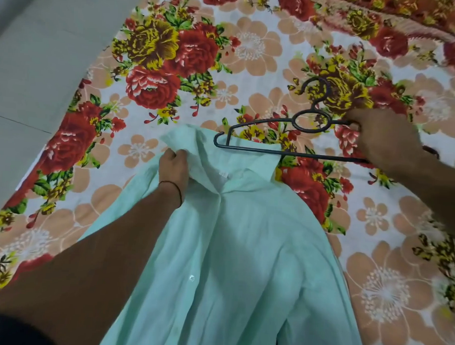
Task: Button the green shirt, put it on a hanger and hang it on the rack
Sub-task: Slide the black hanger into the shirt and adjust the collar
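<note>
At the far left a strip of grey floor (30,72) was seen beside a floral bedsheet (252,51). The left hand (173,167) (a dark thread (178,189) was tied round its wrist) was laid on the left shoulder of the green shirt (238,251). Its fingers were curled round a bunched fold of cloth just beside the collar (258,163), so that the fabric was pinched and raised a little.

The shirt was spread front-up on the bedsheet, with the collar turned towards the far side and the hem cut off by the bottom edge of the view. Its front placket was drawn together, and one white button (191,277) could be made out on it.

Just beyond the collar a dark hanger (287,153) was held flat and low over the sheet, its hook pointed away from the person. Its left tip was placed over the collar's far edge, while the rest was set to the right of the shirt. The hanger's right shoulder was gripped by the right hand (384,137), whose fingers were closed round the upper arm near the oval ring. Whether the hanger was touching the cloth could not be told. A red patterned blanket (410,21) was bunched at the top right corner.
</note>
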